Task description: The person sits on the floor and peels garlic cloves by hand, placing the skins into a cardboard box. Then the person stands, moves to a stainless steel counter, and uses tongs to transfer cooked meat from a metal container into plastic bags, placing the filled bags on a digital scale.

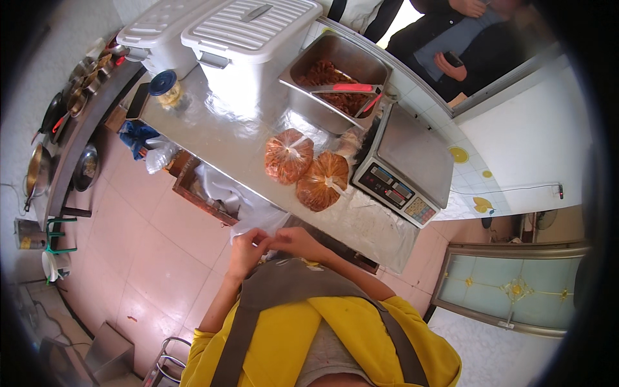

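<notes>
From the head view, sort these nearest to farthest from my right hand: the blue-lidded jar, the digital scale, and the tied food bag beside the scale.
1. Tied food bag: ahead, slightly right of your right hand.
2. Digital scale: farther right, past the bag.
3. Blue-lidded jar: farthest, ahead and left.

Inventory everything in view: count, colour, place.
counter: 1, silver, centre
filled bags: 2, orange, counter front
scale: 1, grey, counter right
tub: 1, silver, counter back
food: uncounted, brown, in tub
tongs: 1, red handles, across tub
bins: 2, white, counter back
jar: 1, blue lid, counter left
drawer: 1, brown, under counter
plastic: uncounted, white, at drawer
pans: several, mixed, far left
other people: 1 or more, dark clothes, top
hands: 2, bare, before drawer
</notes>
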`<control>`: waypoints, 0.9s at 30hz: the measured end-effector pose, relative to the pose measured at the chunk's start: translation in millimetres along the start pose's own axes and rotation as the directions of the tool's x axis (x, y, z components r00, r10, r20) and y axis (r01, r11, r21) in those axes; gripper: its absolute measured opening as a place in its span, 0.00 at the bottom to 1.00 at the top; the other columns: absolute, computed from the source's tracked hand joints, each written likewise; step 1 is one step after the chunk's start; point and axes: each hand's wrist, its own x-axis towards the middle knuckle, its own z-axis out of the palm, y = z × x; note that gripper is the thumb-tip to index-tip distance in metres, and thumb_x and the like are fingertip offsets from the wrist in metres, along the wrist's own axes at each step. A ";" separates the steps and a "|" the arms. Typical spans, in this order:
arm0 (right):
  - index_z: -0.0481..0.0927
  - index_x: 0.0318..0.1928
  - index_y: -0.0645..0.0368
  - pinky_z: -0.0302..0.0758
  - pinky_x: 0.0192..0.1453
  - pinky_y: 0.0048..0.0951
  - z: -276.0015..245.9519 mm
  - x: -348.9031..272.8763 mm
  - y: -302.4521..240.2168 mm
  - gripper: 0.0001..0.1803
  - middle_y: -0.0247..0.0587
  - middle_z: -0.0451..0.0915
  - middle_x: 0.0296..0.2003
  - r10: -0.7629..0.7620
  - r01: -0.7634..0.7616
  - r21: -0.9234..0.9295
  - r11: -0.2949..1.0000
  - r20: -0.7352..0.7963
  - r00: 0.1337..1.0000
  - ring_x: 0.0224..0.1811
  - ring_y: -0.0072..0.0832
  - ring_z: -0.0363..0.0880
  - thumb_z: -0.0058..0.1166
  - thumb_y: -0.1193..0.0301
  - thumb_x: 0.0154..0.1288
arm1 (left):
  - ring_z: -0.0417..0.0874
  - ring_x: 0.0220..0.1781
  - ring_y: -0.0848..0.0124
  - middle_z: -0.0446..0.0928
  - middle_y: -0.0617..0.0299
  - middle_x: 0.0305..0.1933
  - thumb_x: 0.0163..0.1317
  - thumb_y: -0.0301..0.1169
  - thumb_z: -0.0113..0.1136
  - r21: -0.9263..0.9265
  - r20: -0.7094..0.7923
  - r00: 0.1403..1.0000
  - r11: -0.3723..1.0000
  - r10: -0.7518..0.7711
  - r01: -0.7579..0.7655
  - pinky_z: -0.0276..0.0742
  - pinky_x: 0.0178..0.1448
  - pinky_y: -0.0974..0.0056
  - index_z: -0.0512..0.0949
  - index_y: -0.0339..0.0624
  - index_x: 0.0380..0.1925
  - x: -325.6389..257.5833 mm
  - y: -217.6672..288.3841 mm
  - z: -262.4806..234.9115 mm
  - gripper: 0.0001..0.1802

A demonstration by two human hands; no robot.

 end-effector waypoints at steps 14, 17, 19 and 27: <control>0.78 0.36 0.61 0.63 0.30 0.19 -0.2 6.0 5.8 0.13 0.26 0.72 0.25 -0.071 0.069 0.123 0.990 0.008 0.997 0.28 0.12 0.65 0.58 0.63 0.65 | 0.83 0.25 0.76 0.83 0.57 0.25 0.60 0.28 0.62 0.051 -0.021 1.000 0.999 0.020 -0.019 0.78 0.30 0.71 0.81 0.29 0.34 2.5 13.7 -3.2 0.10; 0.81 0.34 0.63 0.63 0.29 0.20 -2.3 7.2 1.9 0.14 0.26 0.73 0.23 0.056 -0.056 0.065 0.996 0.012 0.998 0.27 0.12 0.65 0.58 0.62 0.65 | 0.84 0.26 0.75 0.83 0.56 0.26 0.61 0.27 0.62 -0.039 -0.006 0.999 0.998 -0.046 0.045 0.78 0.31 0.71 0.81 0.29 0.34 4.5 11.9 -2.5 0.09; 0.79 0.29 0.65 0.62 0.28 0.22 -2.3 7.5 2.8 0.18 0.26 0.71 0.20 0.023 -0.022 0.083 0.996 -0.015 1.000 0.26 0.13 0.64 0.57 0.60 0.66 | 0.83 0.26 0.74 0.83 0.57 0.26 0.61 0.26 0.61 -0.163 0.024 0.996 0.982 -0.090 0.092 0.78 0.31 0.71 0.80 0.29 0.33 5.2 8.4 -2.7 0.08; 0.70 0.21 0.64 0.64 0.25 0.36 -34.7 7.6 8.3 0.14 0.52 0.68 0.18 -0.268 0.068 -0.379 0.923 -0.507 0.819 0.19 0.37 0.70 0.57 0.69 0.55 | 0.79 0.25 0.56 0.75 0.53 0.21 0.41 0.25 0.64 0.404 -0.287 0.920 0.905 0.265 -0.135 0.75 0.32 0.57 0.73 0.38 0.20 15.1 -13.7 -29.8 0.08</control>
